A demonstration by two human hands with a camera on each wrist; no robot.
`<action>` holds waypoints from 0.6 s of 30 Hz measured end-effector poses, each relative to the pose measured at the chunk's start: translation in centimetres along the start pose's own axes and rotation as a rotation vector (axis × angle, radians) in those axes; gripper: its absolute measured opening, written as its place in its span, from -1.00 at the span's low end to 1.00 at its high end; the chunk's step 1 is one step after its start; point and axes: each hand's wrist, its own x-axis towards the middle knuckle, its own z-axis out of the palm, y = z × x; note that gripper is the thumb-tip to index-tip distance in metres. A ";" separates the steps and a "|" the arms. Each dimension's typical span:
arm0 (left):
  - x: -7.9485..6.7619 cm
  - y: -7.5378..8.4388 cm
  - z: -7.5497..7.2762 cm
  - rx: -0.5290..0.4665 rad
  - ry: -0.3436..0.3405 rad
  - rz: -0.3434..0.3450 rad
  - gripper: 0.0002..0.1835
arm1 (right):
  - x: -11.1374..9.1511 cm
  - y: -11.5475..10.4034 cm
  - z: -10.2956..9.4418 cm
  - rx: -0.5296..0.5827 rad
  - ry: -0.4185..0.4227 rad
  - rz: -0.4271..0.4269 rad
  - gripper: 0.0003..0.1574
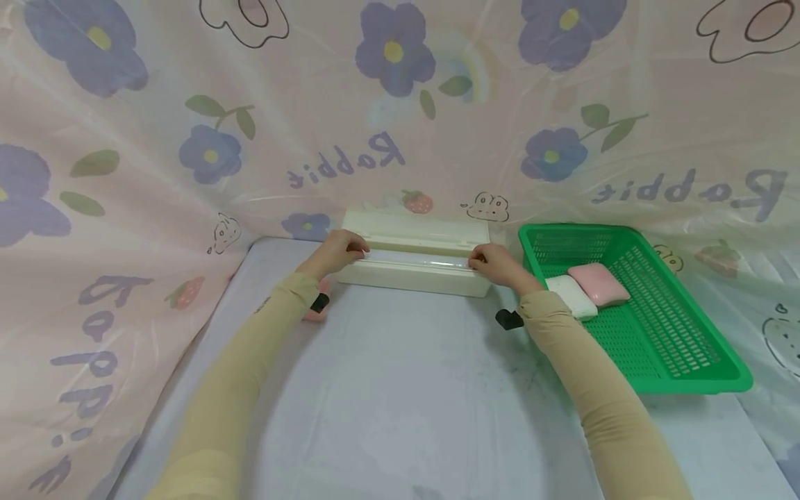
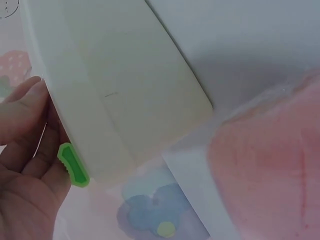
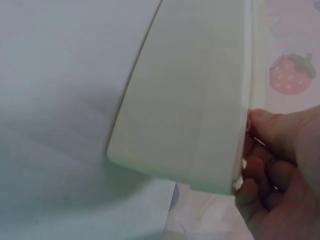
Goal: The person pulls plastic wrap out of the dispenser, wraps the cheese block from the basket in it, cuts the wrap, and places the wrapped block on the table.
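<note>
Pinching clear film (image 1: 419, 260) at both ends, L hand (image 1: 337, 250) and R hand (image 1: 496, 264) over the long white box (image 1: 412, 281) at the back of the table (image 1: 387, 389). Both hands: thumb + fingertips tog., apparently clamped on film edge; exact L contact partly hidden, can't confirm fully. Film pos.: along box's open top, in front of raised lid (image 1: 415, 226). Green clip (image 2: 74, 165) at box end, L wrist view.

Progress (my est.): early/mid. Done: lid up, film edge in hand. Not yet: no film drawn clear of box, lid not closed. Pink block (image 2: 270, 165) sits near box's L end, under L forearm; shiny edge, poss. wrapped, can't tell. Green basket (image 1: 703, 333) on R holds another pink piece (image 1: 598, 283) + white piece (image 1: 571, 295), touching; wrap status n/a.

Text: printed curtain (image 1: 450, 153) bg reads "Rabbit" x2, mirrored. L side has bigger lettering, "oppi" legible, rest unclear. Box: no brand/label seen, just a tiny dark mark, unreadable.
</note>
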 end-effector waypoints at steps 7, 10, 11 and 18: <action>0.4 0.0 0.1 0.007 0.018 0.039 -0.79 | 0.0 -0.1 -0.1 0.024 0.000 0.044 -0.79; 0.7 0.0 0.1 0.011 0.017 0.043 -0.79 | 0.1 -0.1 -0.2 0.044 -0.002 0.064 -0.78; 0.7 0.0 0.1 0.011 0.015 0.040 -0.78 | 0.1 -0.1 -0.2 0.046 -0.004 0.068 -0.78; 1.1 0.1 -0.1 0.044 0.008 0.002 -0.76 | 0.3 -0.2 -0.2 0.034 -0.013 0.067 -0.79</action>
